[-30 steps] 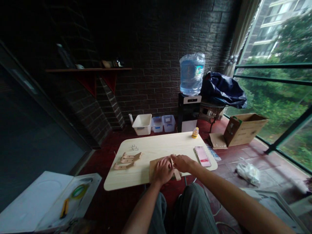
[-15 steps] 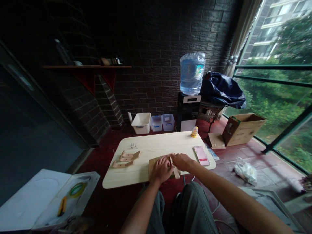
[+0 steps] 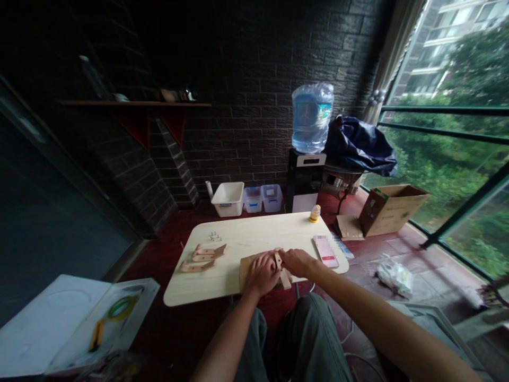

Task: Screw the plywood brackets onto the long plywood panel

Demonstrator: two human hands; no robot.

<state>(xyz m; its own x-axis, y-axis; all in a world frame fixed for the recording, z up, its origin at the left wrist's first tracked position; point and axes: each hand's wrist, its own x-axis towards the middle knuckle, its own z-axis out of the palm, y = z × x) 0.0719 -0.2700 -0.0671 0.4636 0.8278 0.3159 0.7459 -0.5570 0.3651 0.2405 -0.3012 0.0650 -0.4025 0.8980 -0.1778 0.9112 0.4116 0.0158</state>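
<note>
Resting across the brown slab (image 3: pixel 246 268) at the counter's (image 3: pixel 234 228) near edge, right of its middle, the left hand (image 3: pixel 263 273) has its fingers partly bent, with the tips reaching the holed wooden piece (image 3: pixel 279 260); whether they grip it firmly, I cannot tell. The right hand (image 3: pixel 296 262) meets that piece from the right, fingers curled in close against its side; what lies between them is hidden, so how tightly they close, and on what, I cannot tell. Just below the 2 hands, a flat wooden strip (image 3: pixel 285 279) slants toward the near edge.

Toward the left edge of the counter lie several angled wooden parts (image 3: pixel 203 254), with small bent metal pieces (image 3: pixel 215 236) behind them, nearer the far left corner. A phone (image 3: pixel 326 251) with a pink screen lies by the right edge, and a small bottle (image 3: pixel 314 214) with a yellow base stands at the far right corner. Beyond the far edge, 3 bins (image 3: pixel 228 199) sit on the floor, left of a water dispenser (image 3: pixel 305 183).
</note>
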